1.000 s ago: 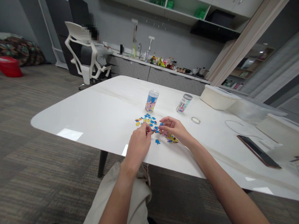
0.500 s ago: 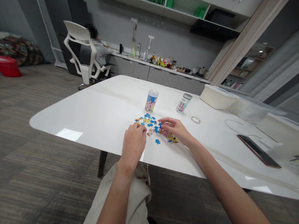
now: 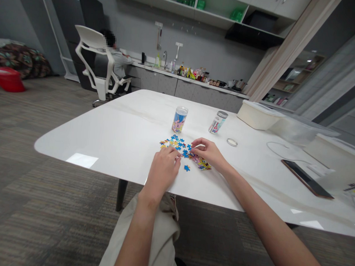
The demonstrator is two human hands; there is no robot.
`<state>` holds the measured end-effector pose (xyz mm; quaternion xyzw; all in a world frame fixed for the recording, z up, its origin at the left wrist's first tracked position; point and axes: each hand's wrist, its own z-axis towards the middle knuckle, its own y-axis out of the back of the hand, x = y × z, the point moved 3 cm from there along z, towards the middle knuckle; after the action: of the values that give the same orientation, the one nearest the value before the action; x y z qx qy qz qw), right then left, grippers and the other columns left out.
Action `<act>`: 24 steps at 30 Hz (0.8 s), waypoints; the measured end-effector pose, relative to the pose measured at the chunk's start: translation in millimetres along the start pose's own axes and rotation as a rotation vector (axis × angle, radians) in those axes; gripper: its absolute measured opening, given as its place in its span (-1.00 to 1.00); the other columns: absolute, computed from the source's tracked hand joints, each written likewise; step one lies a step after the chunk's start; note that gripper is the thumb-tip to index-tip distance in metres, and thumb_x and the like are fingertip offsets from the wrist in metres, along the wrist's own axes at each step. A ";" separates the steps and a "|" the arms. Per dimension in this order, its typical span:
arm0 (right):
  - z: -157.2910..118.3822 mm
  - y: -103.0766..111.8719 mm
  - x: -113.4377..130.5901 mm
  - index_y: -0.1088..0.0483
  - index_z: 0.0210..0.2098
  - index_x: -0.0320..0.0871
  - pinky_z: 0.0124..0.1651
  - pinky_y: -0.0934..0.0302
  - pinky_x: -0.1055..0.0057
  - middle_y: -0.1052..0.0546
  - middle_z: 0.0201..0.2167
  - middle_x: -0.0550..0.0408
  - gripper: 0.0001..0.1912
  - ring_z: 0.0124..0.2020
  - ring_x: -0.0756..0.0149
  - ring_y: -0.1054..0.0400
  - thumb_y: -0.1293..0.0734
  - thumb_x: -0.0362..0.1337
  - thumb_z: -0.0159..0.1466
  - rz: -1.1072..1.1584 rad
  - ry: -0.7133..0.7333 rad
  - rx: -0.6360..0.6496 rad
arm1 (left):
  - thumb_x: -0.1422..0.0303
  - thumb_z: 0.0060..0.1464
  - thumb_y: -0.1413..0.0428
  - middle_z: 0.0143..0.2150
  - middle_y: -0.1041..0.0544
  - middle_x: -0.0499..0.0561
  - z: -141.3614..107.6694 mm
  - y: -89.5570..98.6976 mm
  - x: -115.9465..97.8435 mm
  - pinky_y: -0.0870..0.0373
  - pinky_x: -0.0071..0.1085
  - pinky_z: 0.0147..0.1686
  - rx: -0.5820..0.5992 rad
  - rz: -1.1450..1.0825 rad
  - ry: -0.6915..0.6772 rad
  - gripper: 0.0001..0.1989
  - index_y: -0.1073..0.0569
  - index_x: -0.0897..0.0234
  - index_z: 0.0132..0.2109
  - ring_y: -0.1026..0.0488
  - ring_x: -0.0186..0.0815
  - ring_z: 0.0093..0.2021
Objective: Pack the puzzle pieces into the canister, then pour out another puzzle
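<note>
Loose jigsaw puzzle pieces, mostly blue with some yellow and pink, lie in a small heap on the white table. My left hand is at the near left of the heap, fingers curled and closed over a pink piece that is mostly hidden. My right hand is at the right side, its thumb and fingertips closed at the edge of a blue piece. Beneath the right palm is a joined, colourful puzzle section, partly covered. A single blue piece lies apart, nearer me.
Behind the heap stand a clear picture can and a second can with a grey lid. A ring-shaped lid lies to the right. Further right are a tablet, a cable and storage boxes. A person sits beyond the table.
My left hand has moved right, over the pink piece beside the heap. My right hand's fingers have drawn slightly closer together, while the hand stays by the joined section.
</note>
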<state>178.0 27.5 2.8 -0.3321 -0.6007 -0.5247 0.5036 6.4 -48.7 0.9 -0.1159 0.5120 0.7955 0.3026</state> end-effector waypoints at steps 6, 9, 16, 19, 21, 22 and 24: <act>3.3 3.5 -0.3 -0.43 -0.33 -0.14 -0.34 -0.31 0.37 -0.56 -0.37 0.05 -0.82 -0.35 0.28 -0.45 -0.38 -0.19 0.10 -0.176 0.105 -0.043 | 0.44 0.21 -0.02 -0.03 -0.54 0.10 -2.7 -7.4 0.6 -0.32 -0.20 0.03 0.113 0.062 -0.044 -0.83 -0.51 0.29 -0.15 -0.40 -0.16 0.05; 5.7 12.0 0.0 -0.46 -0.36 -0.14 -0.19 -0.30 0.32 -0.55 -0.29 0.03 -0.90 -0.26 0.27 -0.43 -0.31 -0.33 0.11 -0.371 0.219 -0.142 | 0.44 0.19 -0.03 0.06 -0.51 0.14 -4.3 -10.4 2.4 -0.27 -0.17 0.12 0.094 0.076 -0.056 -0.78 -0.49 0.30 -0.05 -0.37 -0.15 0.12; 6.0 22.5 -7.2 -0.52 -0.28 -0.13 -0.21 -0.26 0.35 -0.52 -0.27 0.06 -0.72 -0.33 0.31 -0.35 -0.38 -0.40 -0.03 -0.577 0.198 0.020 | 0.40 0.21 0.00 0.25 -0.35 0.23 -7.2 -15.5 3.7 -0.06 -0.01 0.27 0.091 0.182 0.008 -0.65 -0.39 0.35 0.12 -0.21 -0.06 0.29; 6.0 19.3 -9.4 -0.52 -0.29 -0.15 -0.28 -0.24 0.38 -0.52 -0.37 0.10 -0.70 -0.41 0.35 -0.31 -0.34 -0.45 -0.04 -0.558 0.167 0.081 | 0.40 0.21 0.00 0.31 -0.27 0.22 -8.0 -15.0 3.4 -0.05 0.01 0.28 0.085 0.182 0.014 -0.65 -0.39 0.34 0.12 -0.16 -0.03 0.32; 7.0 17.1 -9.5 -0.52 -0.32 -0.15 -0.31 -0.24 0.40 -0.52 -0.42 0.12 -0.72 -0.43 0.36 -0.32 -0.32 -0.45 -0.03 -0.496 0.161 0.078 | 0.41 0.20 -0.01 0.31 -0.27 0.20 -8.2 -14.6 3.4 -0.06 0.03 0.27 0.077 0.164 0.005 -0.67 -0.40 0.31 0.09 -0.15 -0.02 0.32; 7.7 16.5 -9.1 -0.52 -0.33 -0.15 -0.32 -0.24 0.40 -0.53 -0.44 0.12 -0.74 -0.42 0.36 -0.33 -0.32 -0.45 -0.03 -0.455 0.160 0.067 | 0.42 0.20 -0.01 0.30 -0.28 0.20 -8.3 -14.5 3.5 -0.07 0.04 0.27 0.073 0.155 -0.001 -0.69 -0.41 0.31 0.08 -0.16 -0.02 0.32; 8.8 16.3 -7.5 -0.50 -0.36 -0.15 -0.33 -0.26 0.41 -0.54 -0.44 0.11 -0.79 -0.41 0.35 -0.36 -0.35 -0.41 -0.03 -0.371 0.156 0.040 | 0.42 0.20 -0.01 0.28 -0.30 0.22 -8.4 -14.6 3.8 -0.07 0.04 0.26 0.065 0.146 -0.016 -0.70 -0.41 0.32 0.06 -0.17 -0.02 0.31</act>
<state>192.9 40.7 1.0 -0.1641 -0.6208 -0.6206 0.4500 11.1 -50.4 -15.6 -0.0617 0.5422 0.7994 0.2515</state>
